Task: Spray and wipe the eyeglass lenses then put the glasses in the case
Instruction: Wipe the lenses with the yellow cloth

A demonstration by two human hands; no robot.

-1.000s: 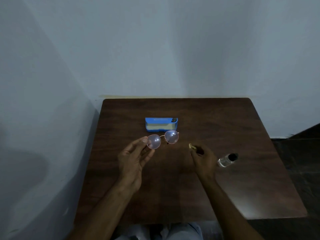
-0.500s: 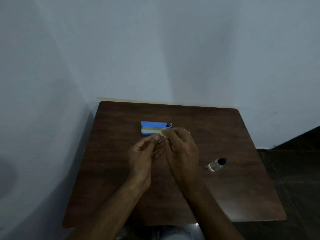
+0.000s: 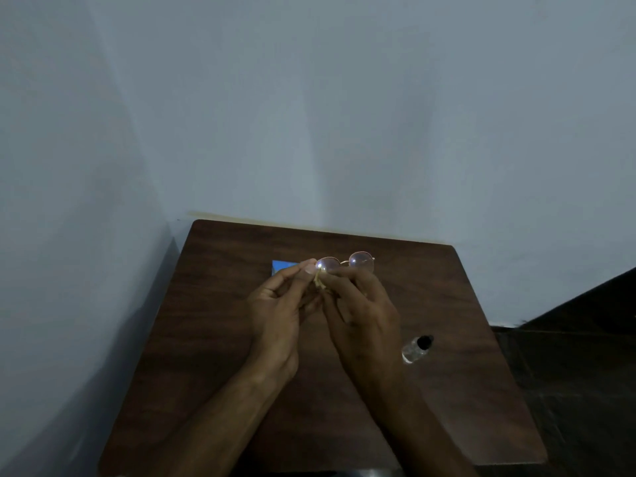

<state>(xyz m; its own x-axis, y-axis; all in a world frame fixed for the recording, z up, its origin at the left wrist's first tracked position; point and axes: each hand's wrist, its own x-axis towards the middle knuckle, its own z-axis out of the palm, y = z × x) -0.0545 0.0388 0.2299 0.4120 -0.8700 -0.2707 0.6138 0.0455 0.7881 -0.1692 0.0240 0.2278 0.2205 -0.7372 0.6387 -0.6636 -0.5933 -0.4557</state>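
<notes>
Holding the glasses (image 3: 345, 264) up above the surface (image 3: 220, 304), we are working on the wiping step. Our left hand (image 3: 278, 304) is pinching the rim at the outer edge of the left lens, thumb and forefinger closed on the frame. Our right hand (image 3: 361, 304) is closed on a small pale cloth (image 3: 318, 282) and pressing it against the lower part of that same lens. The case (image 3: 283, 266), blue, is lying on the surface just behind the left hand and is partly hidden by it. The spray bottle (image 3: 416, 349) is lying on its side to the right, well apart from both hands. We are judging the thin wire frame to be light, springy and easily bent, and the lenses smooth and slippery; the rim or bridge is the safer hold, with only light cloth pressure on the glass.
</notes>
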